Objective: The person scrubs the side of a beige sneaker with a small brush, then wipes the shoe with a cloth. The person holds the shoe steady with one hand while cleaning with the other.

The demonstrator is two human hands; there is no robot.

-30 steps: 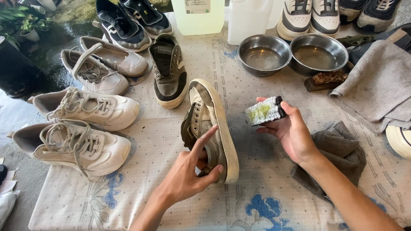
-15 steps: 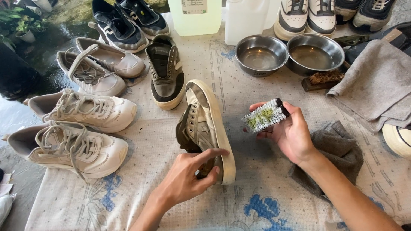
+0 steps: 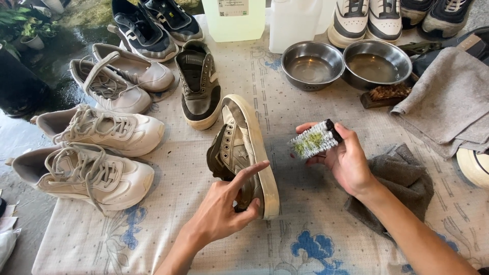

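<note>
Your left hand (image 3: 221, 211) covers the heel end of the sneaker (image 3: 244, 153) it grips, so you cannot see that part. Beyond the sneaker, the two jugs (image 3: 265, 20) and the shoes (image 3: 367, 20) in the far row are cut off by the top edge. To the sneaker's right, a white rim (image 3: 474, 165) runs off the frame; what it belongs to cannot be told.
</note>
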